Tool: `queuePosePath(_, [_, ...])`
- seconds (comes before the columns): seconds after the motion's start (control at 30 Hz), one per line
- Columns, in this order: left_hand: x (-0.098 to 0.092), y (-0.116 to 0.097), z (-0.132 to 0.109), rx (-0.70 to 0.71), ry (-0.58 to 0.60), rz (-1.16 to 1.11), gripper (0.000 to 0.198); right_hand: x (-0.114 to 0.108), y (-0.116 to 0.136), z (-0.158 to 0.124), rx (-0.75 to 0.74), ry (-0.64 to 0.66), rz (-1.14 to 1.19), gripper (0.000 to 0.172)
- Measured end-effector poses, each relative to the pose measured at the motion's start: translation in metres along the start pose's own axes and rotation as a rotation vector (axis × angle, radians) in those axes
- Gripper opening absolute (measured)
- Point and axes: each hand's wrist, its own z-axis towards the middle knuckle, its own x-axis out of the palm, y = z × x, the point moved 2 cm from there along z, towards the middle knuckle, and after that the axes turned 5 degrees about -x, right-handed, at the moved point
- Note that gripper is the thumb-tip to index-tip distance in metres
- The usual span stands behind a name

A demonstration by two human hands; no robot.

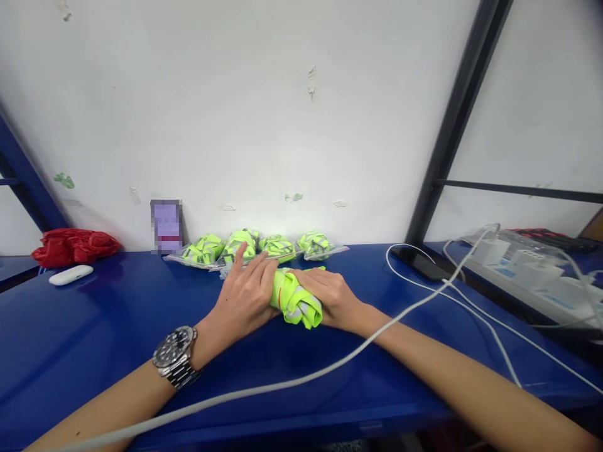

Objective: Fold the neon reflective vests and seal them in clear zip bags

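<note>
A rolled bundle of neon-yellow cloth with grey strips (296, 300) is held between both hands above the blue table (113, 333). My left hand (249, 285), with a metal watch on its wrist, presses against the bundle's left side, some fingers raised and its thumb hidden. My right hand (332, 295) wraps round the bundle's right side, its fingers curled. Behind the hands, along the wall, lie several clear bags with similar yellow cloth inside, among them one on the left (205, 249) and one on the right (315, 245).
A white cable (301, 380) crosses in front of both forearms. On the right are a black phone (419, 262) and a power strip with white chargers (537, 270). On the left are a red bag (75, 247), a white case (70, 275) and a propped, blurred-out screen (167, 226).
</note>
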Motion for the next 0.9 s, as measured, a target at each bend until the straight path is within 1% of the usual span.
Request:
queuePosePath(0.13, [0.01, -0.007, -0.008, 0.082, 0.013, -0.1, 0.035, 0.003, 0.007, -0.003, -0.095, 0.024, -0.044, 0.043])
queuePosePath(0.2, [0.011, -0.01, -0.011, 0.14, -0.017, -0.106, 0.037, 0.005, 0.008, -0.004, -0.139, 0.023, -0.061, 0.042])
queuePosePath(0.27, [0.011, -0.012, -0.014, 0.176, -0.032, -0.109, 0.042, 0.009, 0.009, -0.004, -0.146, 0.032, -0.069, 0.039])
queuePosePath(0.33, [0.012, -0.013, -0.015, 0.183, -0.011, -0.121, 0.044, 0.013, 0.01, -0.002, -0.108, 0.055, -0.096, 0.035])
queuePosePath(0.43, [0.014, -0.013, -0.017, 0.167, 0.024, -0.128, 0.045, 0.02, 0.012, 0.0, -0.012, 0.099, -0.188, 0.03])
queuePosePath(0.53, [0.016, -0.012, -0.017, 0.136, 0.041, -0.131, 0.042, 0.023, 0.013, 0.003, 0.069, 0.168, -0.241, 0.031])
queuePosePath(0.6, [0.018, -0.011, -0.016, 0.089, 0.036, -0.14, 0.042, 0.02, 0.012, 0.005, 0.105, 0.224, -0.192, 0.036])
queuePosePath(0.67, [0.019, -0.01, -0.014, 0.051, 0.03, -0.154, 0.043, 0.011, 0.011, 0.008, 0.133, 0.274, -0.082, 0.043])
queuePosePath(0.73, [0.021, -0.008, -0.012, 0.044, 0.043, -0.165, 0.044, -0.002, 0.01, 0.012, 0.159, 0.33, 0.035, 0.05])
queuePosePath(0.83, [0.021, -0.004, -0.011, 0.057, 0.076, -0.153, 0.047, -0.017, 0.011, 0.018, 0.161, 0.433, 0.138, 0.061])
queuePosePath(0.87, [0.021, -0.003, -0.011, 0.061, 0.082, -0.145, 0.046, -0.02, 0.012, 0.019, 0.151, 0.454, 0.153, 0.061])
queuePosePath(0.9, [0.02, -0.003, -0.011, 0.064, 0.083, -0.14, 0.044, -0.021, 0.014, 0.02, 0.141, 0.463, 0.157, 0.057])
